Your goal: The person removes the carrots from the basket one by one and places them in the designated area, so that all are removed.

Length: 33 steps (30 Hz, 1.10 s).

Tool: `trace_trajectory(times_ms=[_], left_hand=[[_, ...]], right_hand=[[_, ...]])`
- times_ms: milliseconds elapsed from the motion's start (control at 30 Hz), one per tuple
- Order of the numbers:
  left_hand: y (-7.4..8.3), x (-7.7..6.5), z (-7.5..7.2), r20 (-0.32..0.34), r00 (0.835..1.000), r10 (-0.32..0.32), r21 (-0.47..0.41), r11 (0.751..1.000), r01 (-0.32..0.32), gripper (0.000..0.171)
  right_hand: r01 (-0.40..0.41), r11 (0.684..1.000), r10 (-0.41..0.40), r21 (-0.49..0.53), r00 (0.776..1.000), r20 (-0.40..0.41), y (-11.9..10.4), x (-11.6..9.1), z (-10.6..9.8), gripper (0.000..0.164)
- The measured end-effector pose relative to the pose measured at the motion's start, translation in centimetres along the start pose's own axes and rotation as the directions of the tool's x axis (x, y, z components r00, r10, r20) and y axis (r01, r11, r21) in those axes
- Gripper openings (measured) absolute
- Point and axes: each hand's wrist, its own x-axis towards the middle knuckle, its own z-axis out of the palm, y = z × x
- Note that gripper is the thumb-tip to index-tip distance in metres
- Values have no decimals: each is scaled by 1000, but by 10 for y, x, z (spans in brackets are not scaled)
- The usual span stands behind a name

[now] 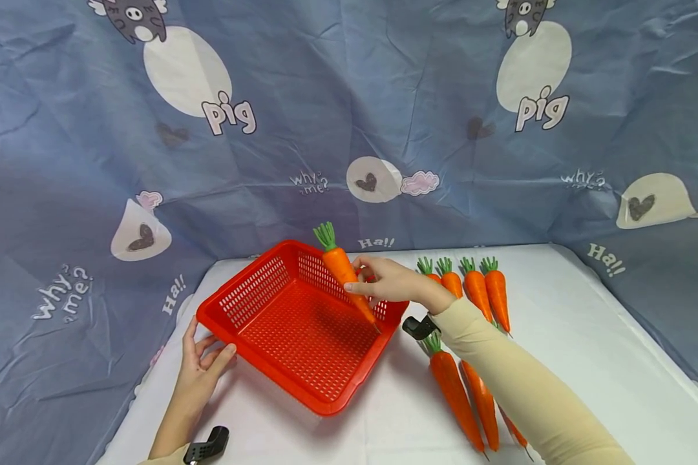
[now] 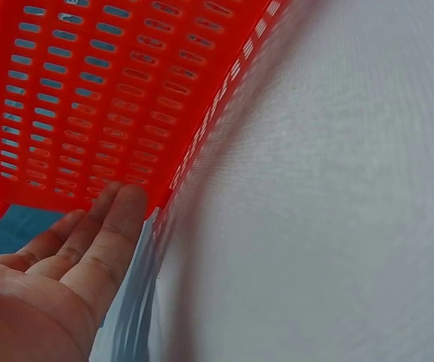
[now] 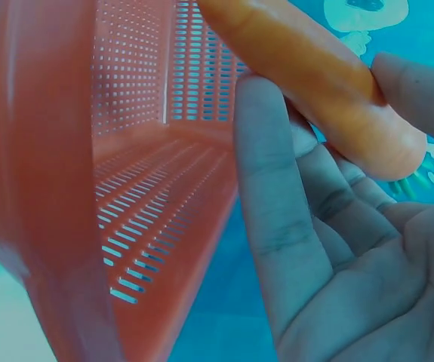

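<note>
An orange toy-like carrot (image 1: 338,263) with a green top is pinched between the thumb and fingers of my right hand (image 1: 388,279). It slants over the back right part of a red perforated basket (image 1: 265,372), tip pointing down to the right. In the right wrist view the carrot (image 3: 330,90) crosses the fingers beside the basket wall (image 3: 39,151). My left hand (image 1: 194,374) holds the basket's left corner, thumb at the rim and fingers against the outer side. From the left wrist, those fingers (image 2: 100,253) lie along the slotted wall. Only the held carrot shows over the basket.
More carrots lie on the white table right of the basket: a back group (image 1: 496,297) and a front group (image 1: 454,394). My right sleeve (image 1: 518,381) passes over some of them. A blue printed cloth (image 1: 302,123) hangs behind and beside the table.
</note>
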Motion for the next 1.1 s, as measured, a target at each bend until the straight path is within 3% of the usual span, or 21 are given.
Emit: trace_trajectory(times_ms=[367,767,1100], left_hand=[[-1,0,-1,8,1000,16,-19,1000,-16,105],[0,0,0,8,1000,23,-31,999,-23,105],[1,-1,1,3,1000,13,-19,1000,-13,104]], right_hand=[[-13,1000,12,-8,999,-39,6,-10,-5,32],[-18,999,21,48,998,-55,10,-21,-7,30],[-67,996,71,57,994,-77,10,-34,-7,31]])
